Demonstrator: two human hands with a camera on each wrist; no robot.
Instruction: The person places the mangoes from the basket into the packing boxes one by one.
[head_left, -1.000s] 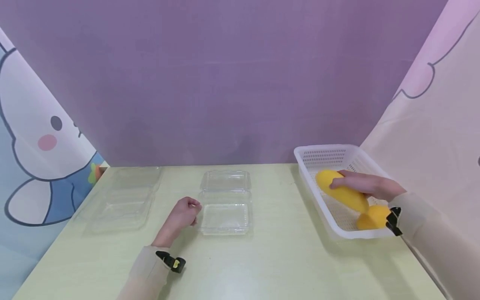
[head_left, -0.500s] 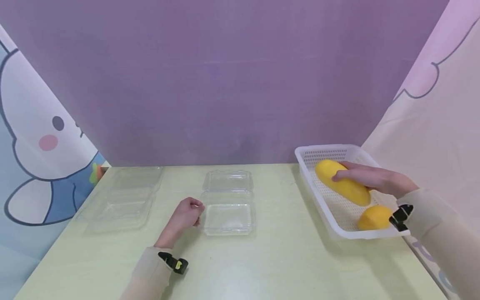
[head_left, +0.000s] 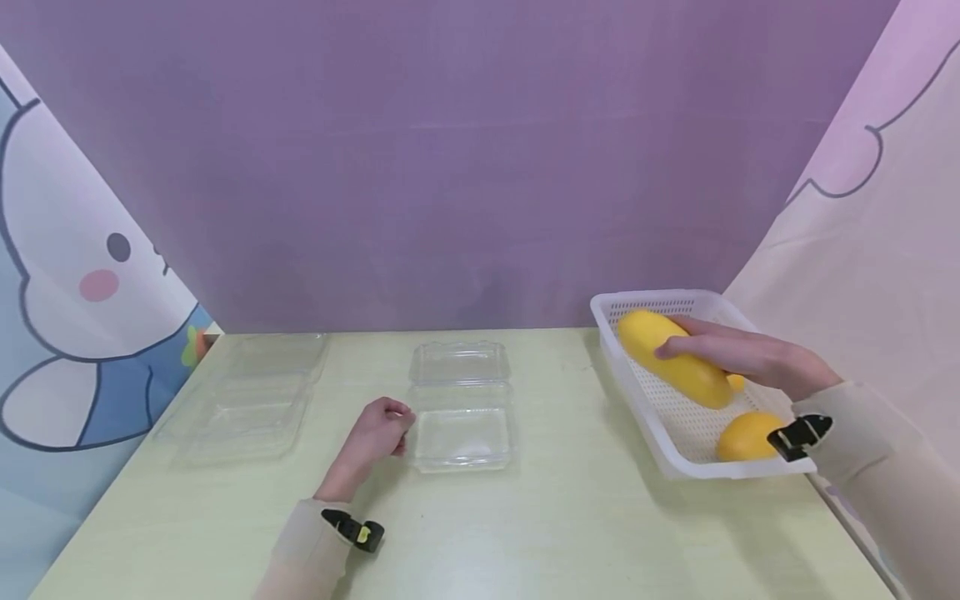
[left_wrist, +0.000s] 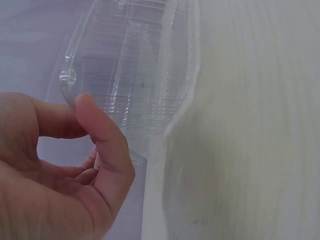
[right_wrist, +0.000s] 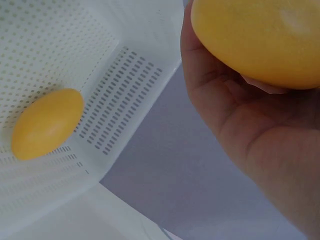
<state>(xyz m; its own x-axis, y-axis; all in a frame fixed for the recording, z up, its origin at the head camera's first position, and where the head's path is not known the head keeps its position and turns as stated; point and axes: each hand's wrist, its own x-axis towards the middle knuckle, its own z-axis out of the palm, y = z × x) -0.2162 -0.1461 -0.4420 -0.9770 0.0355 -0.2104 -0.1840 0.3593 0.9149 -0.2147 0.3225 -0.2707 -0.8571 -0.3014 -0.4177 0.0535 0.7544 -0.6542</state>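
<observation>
My right hand (head_left: 738,346) grips a long, smooth yellow mango (head_left: 671,358), thumb on the near side, over the white plastic basket (head_left: 660,442). In the right wrist view the mango (right_wrist: 265,40) fills the upper right corner against the palm. Lower in the basket lies another yellow fruit (head_left: 750,435), oval and plain in the right wrist view. My left hand (head_left: 375,429) is at the left edge of an opened clear clamshell container (head_left: 461,437). In the left wrist view, thumb and forefinger pinch the corner of that container (left_wrist: 135,65), while the other fingers curl in.
More clear clamshell containers (head_left: 247,408) lie opened at the left of the pale table (head_left: 525,533). A bit of yellow shows under my right hand inside the basket. A purple backdrop (head_left: 480,167) stands along the table's far edge, with printed cloth on both sides.
My right hand has lifted the mango up from the basket floor and shifted it slightly left. The left hand keeps its place at the container's edge.
</observation>
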